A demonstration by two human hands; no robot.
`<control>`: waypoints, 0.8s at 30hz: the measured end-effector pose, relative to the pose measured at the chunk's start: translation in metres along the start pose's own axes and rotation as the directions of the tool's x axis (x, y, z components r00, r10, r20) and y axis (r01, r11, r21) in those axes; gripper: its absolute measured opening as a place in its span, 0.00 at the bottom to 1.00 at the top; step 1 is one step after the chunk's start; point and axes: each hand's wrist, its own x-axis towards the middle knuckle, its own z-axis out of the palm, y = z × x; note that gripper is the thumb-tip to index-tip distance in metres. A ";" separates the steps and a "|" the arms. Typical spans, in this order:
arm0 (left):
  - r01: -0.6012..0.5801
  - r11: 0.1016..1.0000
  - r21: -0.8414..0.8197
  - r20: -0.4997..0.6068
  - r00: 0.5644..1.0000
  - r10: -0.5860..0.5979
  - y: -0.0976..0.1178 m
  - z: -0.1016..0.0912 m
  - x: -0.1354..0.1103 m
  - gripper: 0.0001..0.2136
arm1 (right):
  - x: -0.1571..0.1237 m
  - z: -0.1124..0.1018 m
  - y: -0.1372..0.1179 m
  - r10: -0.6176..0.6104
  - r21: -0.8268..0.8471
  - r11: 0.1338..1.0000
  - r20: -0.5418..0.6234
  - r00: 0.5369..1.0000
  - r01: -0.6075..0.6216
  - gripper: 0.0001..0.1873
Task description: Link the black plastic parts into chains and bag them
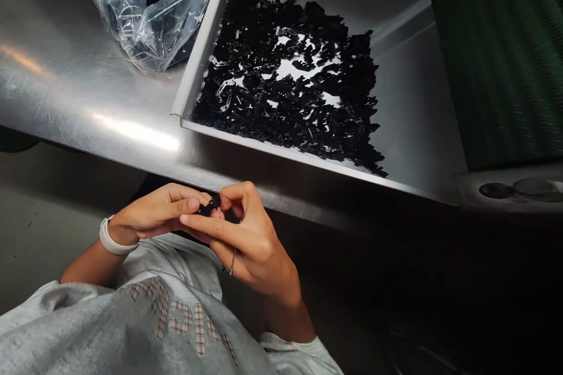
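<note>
Close to my body, below the table's front edge, both hands meet around a small black plastic part (206, 208). My left hand (160, 211) pinches it from the left, thumb on top. From the right, my right hand (246, 234) has its fingertips on the same part, with the index finger curled and another finger stretched along beneath. The fingers cover much of the part, so its full shape cannot be seen. Beyond my hands lies a heap of similar small black parts (272, 105) in a white-edged metal tray (285, 155).
A clear plastic bag (153, 29) with black contents stands on the metal table (88, 88), left of the tray. On the right is a green ribbed conveyor-like belt (505, 70) with a rounded end housing (519, 189). The tray's raised rim borders the table's front.
</note>
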 end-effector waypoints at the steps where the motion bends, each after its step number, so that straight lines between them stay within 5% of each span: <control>1: 0.000 1.000 -0.010 -0.014 1.000 0.000 -0.001 0.001 0.000 0.18 | -0.001 0.001 0.000 0.004 0.017 1.000 -0.009 1.000 -0.004 0.18; 7: -0.038 0.999 0.006 -0.122 0.992 0.038 -0.003 0.008 -0.003 0.17 | -0.004 0.007 0.002 0.176 0.153 0.976 -0.136 0.975 -0.155 0.18; 12: -0.058 0.985 0.163 -0.215 0.972 0.093 -0.005 0.009 -0.005 0.20 | 0.001 0.004 0.003 0.297 0.315 0.915 -0.099 0.950 -0.253 0.11; 18: -0.098 0.860 0.500 -0.121 0.976 0.182 0.003 0.011 -0.011 0.21 | 0.004 0.003 0.003 0.401 0.348 0.866 -0.055 0.915 -0.358 0.07; 24: -0.136 0.943 0.302 -0.143 0.972 0.186 0.005 0.009 -0.013 0.17 | 0.010 -0.012 -0.003 0.330 0.145 0.941 -0.205 0.922 -0.304 0.08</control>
